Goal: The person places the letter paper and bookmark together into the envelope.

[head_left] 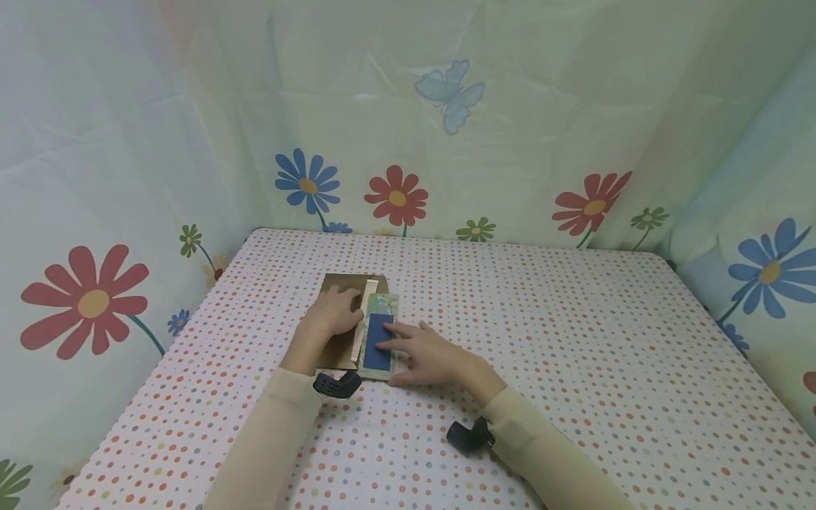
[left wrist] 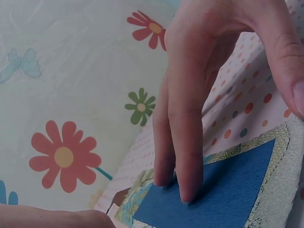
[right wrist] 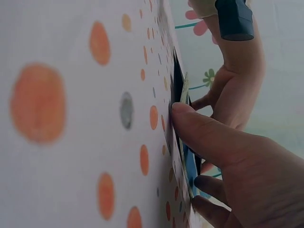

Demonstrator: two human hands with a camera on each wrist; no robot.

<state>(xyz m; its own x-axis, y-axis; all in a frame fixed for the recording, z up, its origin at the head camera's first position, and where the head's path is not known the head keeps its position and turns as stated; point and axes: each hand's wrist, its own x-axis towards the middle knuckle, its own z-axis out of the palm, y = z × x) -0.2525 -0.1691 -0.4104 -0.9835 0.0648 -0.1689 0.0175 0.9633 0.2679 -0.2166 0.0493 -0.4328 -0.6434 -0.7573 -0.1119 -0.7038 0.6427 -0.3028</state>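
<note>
A flat brown folder-like piece [head_left: 338, 355] lies on the table, with a narrow cream strip [head_left: 357, 344] running lengthwise near its right side. Overlapping that side is a green patterned, fabric-like panel [head_left: 384, 303] carrying a blue rectangle [head_left: 377, 331]. My left hand [head_left: 331, 312] rests over the brown piece, fingers reaching toward the strip. From the right, my right hand [head_left: 427, 354] touches the blue rectangle with two nearly straight fingertips, plain in the left wrist view. Its thumb is at the panel's near edge. In the right wrist view the panel [right wrist: 185, 90] shows edge-on, slightly raised.
A dotted cloth [head_left: 574, 340] covers the table. Flower-printed curtains [head_left: 510, 142] rise behind it and at both sides. A black wrist device sits on each wrist, the left one [head_left: 338, 384] close to the panel's near end.
</note>
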